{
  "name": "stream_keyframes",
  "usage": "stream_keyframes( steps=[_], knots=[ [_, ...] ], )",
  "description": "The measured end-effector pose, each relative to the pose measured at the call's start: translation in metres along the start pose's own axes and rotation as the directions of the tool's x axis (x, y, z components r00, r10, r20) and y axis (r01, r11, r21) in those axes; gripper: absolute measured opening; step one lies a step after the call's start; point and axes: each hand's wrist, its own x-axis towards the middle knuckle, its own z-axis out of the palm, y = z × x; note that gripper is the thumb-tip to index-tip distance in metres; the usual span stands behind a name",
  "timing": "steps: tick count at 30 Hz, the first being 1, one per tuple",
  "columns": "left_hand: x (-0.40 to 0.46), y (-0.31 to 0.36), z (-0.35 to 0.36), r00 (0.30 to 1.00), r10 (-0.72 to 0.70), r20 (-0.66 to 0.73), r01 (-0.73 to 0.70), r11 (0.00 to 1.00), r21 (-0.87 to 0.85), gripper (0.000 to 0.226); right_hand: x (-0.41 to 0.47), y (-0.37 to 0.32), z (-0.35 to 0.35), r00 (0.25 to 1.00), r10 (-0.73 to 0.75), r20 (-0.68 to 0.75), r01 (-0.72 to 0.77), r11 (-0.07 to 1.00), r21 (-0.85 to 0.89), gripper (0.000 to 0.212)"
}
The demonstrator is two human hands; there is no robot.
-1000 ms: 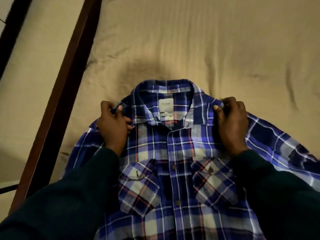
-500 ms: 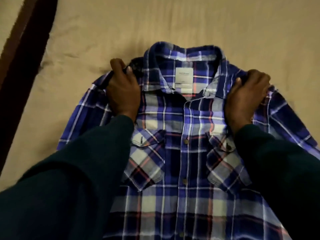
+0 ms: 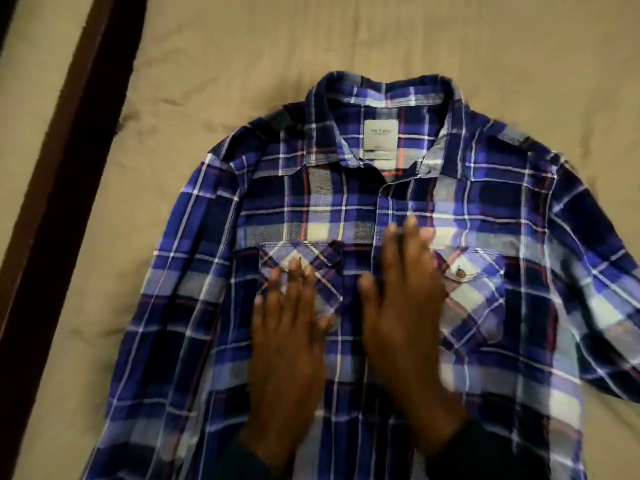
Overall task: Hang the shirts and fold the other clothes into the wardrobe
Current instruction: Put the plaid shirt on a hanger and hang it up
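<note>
A blue, white and red plaid shirt (image 3: pixel 346 209) lies flat and face up on the bed, collar at the far end, buttoned down the front. My left hand (image 3: pixel 287 344) lies flat on the chest over the left pocket, fingers straight. Beside it, my right hand (image 3: pixel 405 313) presses flat on the button placket next to the right pocket, fingers straight too. Neither hand holds anything. Both sleeves run off toward the frame's lower corners.
The shirt rests on a tan bedsheet (image 3: pixel 450 39) with a few creases. A dark wooden bed frame rail (image 3: pixel 69 188) runs diagonally along the left side.
Both hands have let go of the shirt's shoulders and come down to the chest, where they now lie flat. The shirt lies spread on the sheet.
</note>
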Motion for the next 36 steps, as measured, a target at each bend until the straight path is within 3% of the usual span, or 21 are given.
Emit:
stream_keyframes(
  steps=[3,5,8,10,12,14,16,17,18,20,21,23,25,27,28,30,32,33,36],
  knots=[
    [-0.013,-0.061,-0.022,1.0,-0.018,0.005,0.019,0.995,-0.095,0.058,-0.058,0.005,0.028,0.976,-0.134,0.171,0.157,0.978,-0.134,0.063],
    [-0.006,-0.097,-0.044,0.996,0.078,0.044,-0.067,0.977,-0.201,0.059,-0.062,0.01,0.032,0.975,-0.108,0.196,0.137,0.98,-0.142,0.062],
    [0.014,-0.131,-0.067,0.968,0.219,0.126,-0.196,0.966,-0.169,0.062,-0.058,0.006,0.026,0.978,-0.127,0.164,0.142,0.987,-0.081,0.062],
    [0.013,-0.124,-0.068,0.984,0.151,0.09,-0.143,0.985,-0.097,0.063,-0.061,0.002,0.017,0.992,-0.067,0.103,0.07,0.997,-0.018,0.06],
    [-0.013,-0.082,-0.053,0.999,-0.018,0.026,0.019,0.999,-0.042,0.067,-0.077,0.0,0.008,0.998,0.021,0.051,-0.02,1.0,-0.006,0.059],
    [-0.056,-0.038,-0.023,0.997,0.014,0.076,-0.013,1.0,-0.021,0.066,-0.11,0.006,0.007,0.994,0.026,0.102,-0.019,0.998,-0.066,0.059],
    [-0.089,-0.028,-0.002,0.982,0.136,0.128,-0.148,0.985,0.088,0.059,-0.151,0.035,0.004,0.987,0.0,0.159,0.029,0.982,-0.184,0.059],
    [-0.093,-0.036,0.002,0.982,0.139,0.128,-0.157,0.978,0.139,0.056,-0.167,0.061,-0.003,0.991,0.052,0.121,-0.02,0.969,-0.246,0.058],
    [-0.093,-0.045,0.003,0.992,0.081,0.096,-0.096,0.981,0.168,0.055,-0.181,0.089,-0.017,0.983,0.181,0.039,-0.163,0.945,-0.283,0.058],
    [-0.094,-0.046,0.002,0.995,-0.099,-0.022,0.101,0.984,0.147,0.057,-0.201,0.131,-0.047,0.874,0.46,-0.158,-0.487,0.825,-0.287,0.064],
    [-0.1,-0.034,0.006,0.986,-0.165,-0.032,0.168,0.982,0.091,0.06,-0.211,0.138,-0.054,0.833,0.51,-0.216,-0.553,0.78,-0.293,0.067],
    [-0.129,0.002,0.023,0.99,-0.13,0.052,0.131,0.991,-0.003,0.065,-0.225,0.112,-0.048,0.881,0.435,-0.184,-0.472,0.824,-0.313,0.071],
    [-0.169,0.022,0.047,0.983,0.104,0.153,-0.11,0.993,0.031,0.062,-0.244,0.068,-0.022,0.973,0.233,-0.009,-0.228,0.944,-0.24,0.065],
    [-0.196,0.009,0.059,0.954,0.226,0.198,-0.254,0.959,0.127,0.057,-0.261,0.053,-0.006,0.991,0.058,0.124,-0.03,0.975,-0.219,0.06],
    [-0.206,-0.005,0.058,0.958,0.209,0.197,-0.241,0.957,0.159,0.056,-0.268,0.062,-0.007,0.988,0.057,0.147,-0.023,0.974,-0.227,0.058],
    [-0.221,-0.034,0.045,0.983,0.119,0.14,-0.145,0.971,0.19,0.056,-0.282,0.094,-0.024,0.973,0.232,0.001,-0.226,0.949,-0.221,0.056],
    [-0.241,-0.056,0.034,0.995,0.005,0.104,-0.027,0.977,0.213,0.058,-0.295,0.12,-0.042,0.885,0.444,-0.14,-0.464,0.866,-0.187,0.057],
    [-0.254,-0.058,0.032,0.995,-0.067,0.077,0.05,0.978,0.202,0.059,-0.301,0.124,-0.046,0.859,0.486,-0.159,-0.509,0.844,-0.171,0.057],
    [-0.298,-0.033,0.034,0.938,-0.34,-0.069,0.342,0.939,0.019,0.069,-0.325,0.102,-0.045,0.899,0.404,-0.171,-0.428,0.893,-0.139,0.053]
  ],
)
